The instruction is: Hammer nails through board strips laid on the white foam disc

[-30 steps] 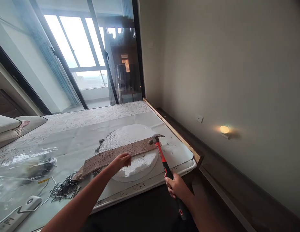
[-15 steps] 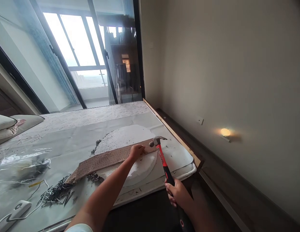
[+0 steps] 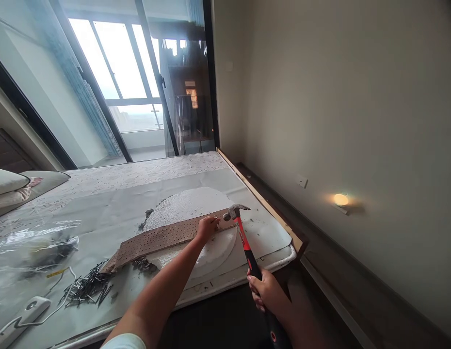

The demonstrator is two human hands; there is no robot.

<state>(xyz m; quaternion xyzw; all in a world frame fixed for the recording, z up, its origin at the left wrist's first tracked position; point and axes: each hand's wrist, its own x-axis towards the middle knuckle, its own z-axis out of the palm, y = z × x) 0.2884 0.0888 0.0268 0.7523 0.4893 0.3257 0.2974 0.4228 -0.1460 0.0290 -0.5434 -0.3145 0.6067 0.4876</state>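
My right hand (image 3: 266, 290) is wrapped round the black grip of a claw hammer (image 3: 242, 237) with a red shaft. Its steel head is raised beside the right end of a brown perforated board (image 3: 158, 241). Over that same end, my left hand (image 3: 208, 228) is closed in a pinch; whatever is between the fingertips is too small to make out. The board lies across a white round foam slab (image 3: 196, 201), its left end reaching down to a pile of dark nails (image 3: 89, 286). Grey crumbs gather at the slab's edges.
A grey sheet (image 3: 112, 208) covers the bed beneath the slab. Left are a clear plastic bag (image 3: 36, 249) and a white power strip (image 3: 27, 315) with its cord. A wooden rail (image 3: 262, 196) edges the bed's right side, and a wall lamp (image 3: 341, 199) glows beyond.
The view has shifted slightly. My left hand has moved very little at the board's right end, and the hammer stays nearly where it was.
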